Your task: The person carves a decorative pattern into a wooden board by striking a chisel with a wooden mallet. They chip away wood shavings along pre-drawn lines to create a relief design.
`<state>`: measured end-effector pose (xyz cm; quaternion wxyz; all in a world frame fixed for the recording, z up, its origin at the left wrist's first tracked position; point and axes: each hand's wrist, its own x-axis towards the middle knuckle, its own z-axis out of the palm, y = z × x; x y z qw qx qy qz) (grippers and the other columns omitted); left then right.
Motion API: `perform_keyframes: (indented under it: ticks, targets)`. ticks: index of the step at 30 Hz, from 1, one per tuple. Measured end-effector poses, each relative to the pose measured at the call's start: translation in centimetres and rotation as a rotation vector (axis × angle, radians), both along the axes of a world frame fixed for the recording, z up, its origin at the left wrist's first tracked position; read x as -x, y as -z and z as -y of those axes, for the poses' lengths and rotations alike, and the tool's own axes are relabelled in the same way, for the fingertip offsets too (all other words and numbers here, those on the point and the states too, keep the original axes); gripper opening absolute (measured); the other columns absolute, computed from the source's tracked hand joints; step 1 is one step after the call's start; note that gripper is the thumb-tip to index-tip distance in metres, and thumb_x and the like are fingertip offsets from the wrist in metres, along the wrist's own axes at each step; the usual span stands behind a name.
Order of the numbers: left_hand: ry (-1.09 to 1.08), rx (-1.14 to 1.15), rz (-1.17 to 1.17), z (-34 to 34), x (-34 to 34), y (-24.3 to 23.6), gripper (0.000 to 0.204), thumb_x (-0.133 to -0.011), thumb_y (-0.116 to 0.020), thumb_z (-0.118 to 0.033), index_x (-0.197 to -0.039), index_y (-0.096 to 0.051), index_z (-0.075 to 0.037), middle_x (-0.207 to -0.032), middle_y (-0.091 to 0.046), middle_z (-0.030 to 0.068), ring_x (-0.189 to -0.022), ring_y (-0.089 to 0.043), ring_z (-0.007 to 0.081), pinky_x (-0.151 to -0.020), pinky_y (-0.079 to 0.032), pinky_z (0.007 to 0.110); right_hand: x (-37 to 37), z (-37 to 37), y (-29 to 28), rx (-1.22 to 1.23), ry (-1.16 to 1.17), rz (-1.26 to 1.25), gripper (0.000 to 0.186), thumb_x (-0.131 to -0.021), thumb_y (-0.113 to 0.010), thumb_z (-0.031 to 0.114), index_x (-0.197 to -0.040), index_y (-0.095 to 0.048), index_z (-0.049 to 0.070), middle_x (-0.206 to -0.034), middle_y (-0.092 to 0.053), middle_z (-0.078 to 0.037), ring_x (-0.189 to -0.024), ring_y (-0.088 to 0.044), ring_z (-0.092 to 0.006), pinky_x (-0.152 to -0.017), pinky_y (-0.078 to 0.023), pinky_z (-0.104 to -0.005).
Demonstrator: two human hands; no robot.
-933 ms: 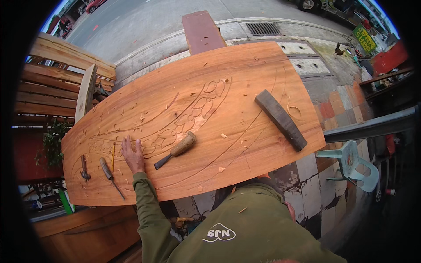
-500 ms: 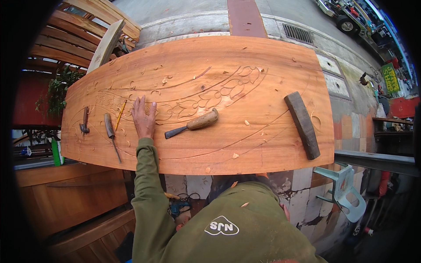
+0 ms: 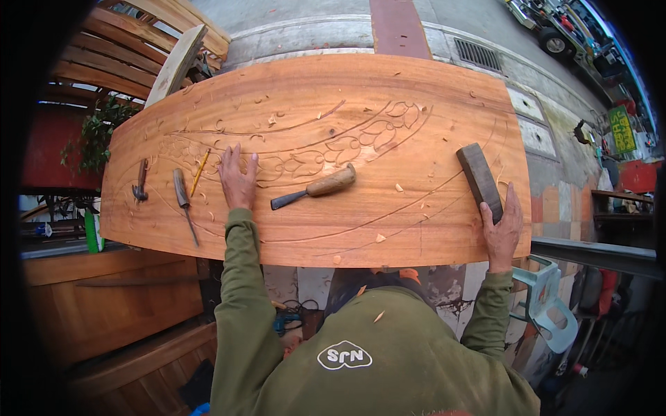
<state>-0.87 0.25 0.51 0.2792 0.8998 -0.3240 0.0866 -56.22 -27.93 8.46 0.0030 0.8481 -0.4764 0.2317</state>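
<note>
A broad wooden panel point(image 3: 388, 236) with a carved leaf-and-scroll pattern point(image 3: 340, 149) lies in front of me. My left hand point(image 3: 239, 184) rests flat on it at the carving's lower edge, fingers spread, holding nothing. At the right, my right hand point(image 3: 504, 225) covers the near end of a dark squared wooden block point(image 3: 477, 173), thumb on one side and fingers along the other. Between the hands lies a wide-bladed chisel point(image 3: 316, 187) with a thick wooden handle. Left of my left hand are a yellow pencil point(image 3: 200, 172), a thin-shafted carving gouge point(image 3: 184, 201) and a small hammer point(image 3: 141, 182).
Wood chips point(image 3: 399, 187) are scattered over the panel. Stacked boards point(image 3: 111, 59) stand at the far left beside a leafy plant point(image 3: 100, 135). A pale plastic chair point(image 3: 548, 305) is at the lower right, and a power tool point(image 3: 288, 322) lies below the panel.
My right hand has come into view and onto the near end of the wooden block. My left hand stays flat on the panel. The view has shifted slightly.
</note>
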Motion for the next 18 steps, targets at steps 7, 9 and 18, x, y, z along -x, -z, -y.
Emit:
perform_keyframes:
  ticks: [7,9,18]
  targets:
    - [-0.012,0.019,-0.053,-0.4,0.5,-0.1,0.065,-0.106,-0.068,-0.047,-0.152,-0.063,-0.002,-0.165,-0.051,0.0267,-0.157,-0.041,0.0428,-0.133,-0.025,0.053,-1.5,1.2,2.7,-0.179,0.12,-0.14,0.086,-0.097,-0.08,0.046,-0.168,-0.043,0.013,-0.149,-0.063,-0.021,-0.135,-0.061,-0.0406,-0.111,-0.05,-0.0519]
    - [-0.006,0.005,-0.057,-0.6,0.4,0.1,0.064,-0.106,-0.068,-0.047,-0.152,-0.063,-0.002,-0.165,-0.05,0.0261,-0.157,-0.041,0.0425,-0.133,-0.025,0.053,-1.5,0.9,2.8,-0.156,0.131,-0.13,0.087,-0.097,-0.08,0.047,-0.169,-0.043,0.014,-0.148,-0.063,-0.021,-0.133,-0.062,-0.0404,-0.11,-0.051,-0.0521]
    - [-0.009,-0.05,-0.006,-0.6,0.4,0.6,0.061,-0.106,-0.069,-0.045,-0.152,-0.064,-0.006,-0.166,-0.049,0.0253,-0.158,-0.04,0.0433,-0.133,-0.025,0.056,-1.3,1.2,2.8,-0.155,0.116,-0.065,0.09,-0.094,-0.083,0.046,-0.17,-0.043,0.019,-0.147,-0.065,-0.021,-0.134,-0.062,-0.0403,-0.109,-0.052,-0.0518]
